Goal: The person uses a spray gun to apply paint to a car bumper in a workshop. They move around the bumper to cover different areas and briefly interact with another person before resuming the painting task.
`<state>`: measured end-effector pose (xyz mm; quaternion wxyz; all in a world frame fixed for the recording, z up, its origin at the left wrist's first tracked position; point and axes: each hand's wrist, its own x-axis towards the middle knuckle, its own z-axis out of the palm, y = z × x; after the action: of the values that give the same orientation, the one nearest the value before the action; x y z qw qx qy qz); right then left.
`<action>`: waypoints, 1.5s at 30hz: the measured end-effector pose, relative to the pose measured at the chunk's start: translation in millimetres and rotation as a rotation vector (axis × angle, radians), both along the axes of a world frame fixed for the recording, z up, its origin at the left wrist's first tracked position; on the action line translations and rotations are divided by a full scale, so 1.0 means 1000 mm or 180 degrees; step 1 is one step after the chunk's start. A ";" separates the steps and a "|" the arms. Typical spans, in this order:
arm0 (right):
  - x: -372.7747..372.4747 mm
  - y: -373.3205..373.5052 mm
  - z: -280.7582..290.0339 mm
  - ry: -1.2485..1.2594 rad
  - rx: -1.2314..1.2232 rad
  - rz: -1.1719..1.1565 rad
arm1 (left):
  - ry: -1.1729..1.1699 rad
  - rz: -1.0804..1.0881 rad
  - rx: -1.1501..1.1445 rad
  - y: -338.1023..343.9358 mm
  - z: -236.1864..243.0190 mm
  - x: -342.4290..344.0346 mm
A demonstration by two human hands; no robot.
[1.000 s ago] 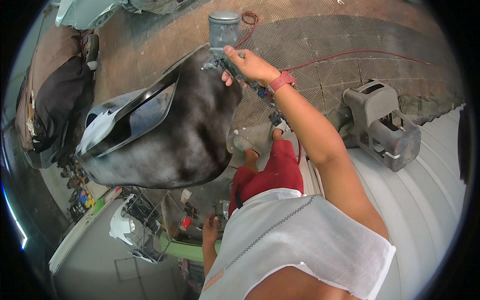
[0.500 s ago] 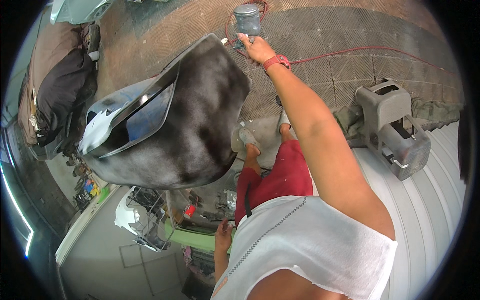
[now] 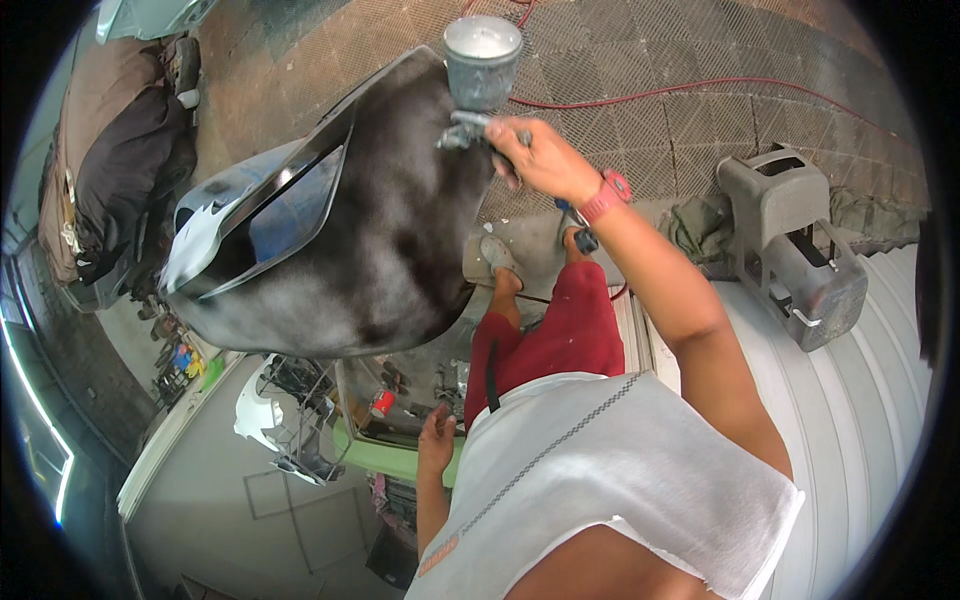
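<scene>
My right hand (image 3: 545,158) is wrapped round the handle of a paint spray gun (image 3: 465,130), which carries a grey cup (image 3: 482,75) with a pale lid on top. The gun is in front of the upper right part of a large curved panel (image 3: 400,200), coated in uneven dark and grey patches. Below my wrist a black and blue fitting (image 3: 583,238) shows. My left hand (image 3: 437,437) hangs low beside my red shorts, its fingers loosely apart with nothing seen in them.
A red hose (image 3: 690,88) runs over the grated floor. Grey plastic trim (image 3: 785,200) rests on ribbed metal at right. A dark-covered bulky object (image 3: 110,170) stands at far left. Beneath the panel are a white part (image 3: 258,415) and a green-edged stand (image 3: 385,458).
My right hand has drawn the spray gun back toward me, so the gun and its cup look larger. My left hand has shifted slightly left and up.
</scene>
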<state>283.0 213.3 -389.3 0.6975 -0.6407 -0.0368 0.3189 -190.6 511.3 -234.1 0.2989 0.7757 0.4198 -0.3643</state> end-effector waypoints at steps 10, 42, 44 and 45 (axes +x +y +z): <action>-0.033 -0.013 -0.017 0.0320 0.0238 0.0078 | 0.0033 0.0073 -0.0029 -0.003 -0.003 -0.002; -0.146 -0.034 -0.011 0.0195 0.0698 0.0497 | 0.0063 0.0085 -0.0075 -0.003 0.000 -0.001; -0.145 -0.029 -0.026 -0.0086 0.0272 0.0114 | 0.0077 0.0096 -0.0080 -0.003 -0.001 -0.002; -0.140 -0.026 -0.037 -0.0263 0.0112 -0.0070 | 0.0084 0.0095 -0.0084 -0.003 -0.002 -0.002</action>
<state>143.0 187.3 -426.3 0.7099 -0.6414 -0.0642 0.2838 -192.9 508.7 -235.8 0.3089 0.7605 0.4303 -0.3754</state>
